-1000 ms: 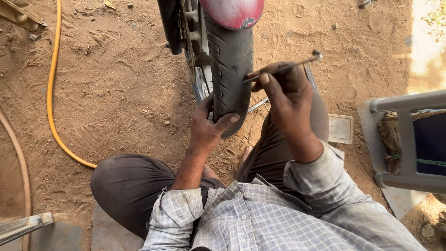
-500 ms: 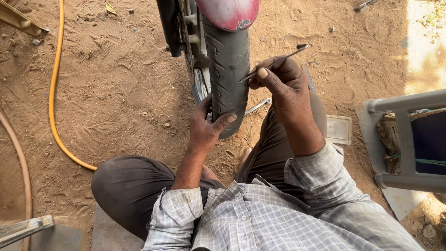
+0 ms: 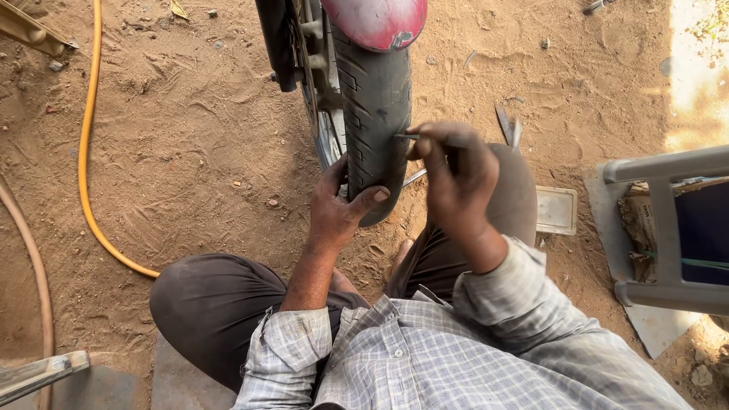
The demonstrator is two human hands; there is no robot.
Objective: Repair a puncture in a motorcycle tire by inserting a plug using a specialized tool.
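I sit on sandy ground in front of a black motorcycle tyre [image 3: 377, 99] under a red mudguard [image 3: 377, 21]. My left hand [image 3: 340, 206] grips the lower part of the tyre, thumb across the tread. My right hand [image 3: 454, 178] is closed on a thin metal tool [image 3: 408, 137] whose tip touches the tyre's right side. Most of the tool is hidden in my fist.
A yellow hose [image 3: 89, 144] curves over the sand at the left, with a tan hose [image 3: 30, 266] beside it. A small flat tray [image 3: 557, 209] lies by my right knee. A grey plastic chair [image 3: 668, 228] stands at the right. A metal piece [image 3: 505, 121] lies behind my right hand.
My right hand has turned the tool from pointing up and right to pointing left, and its tip now meets the tyre. The left hand stays on the tyre.
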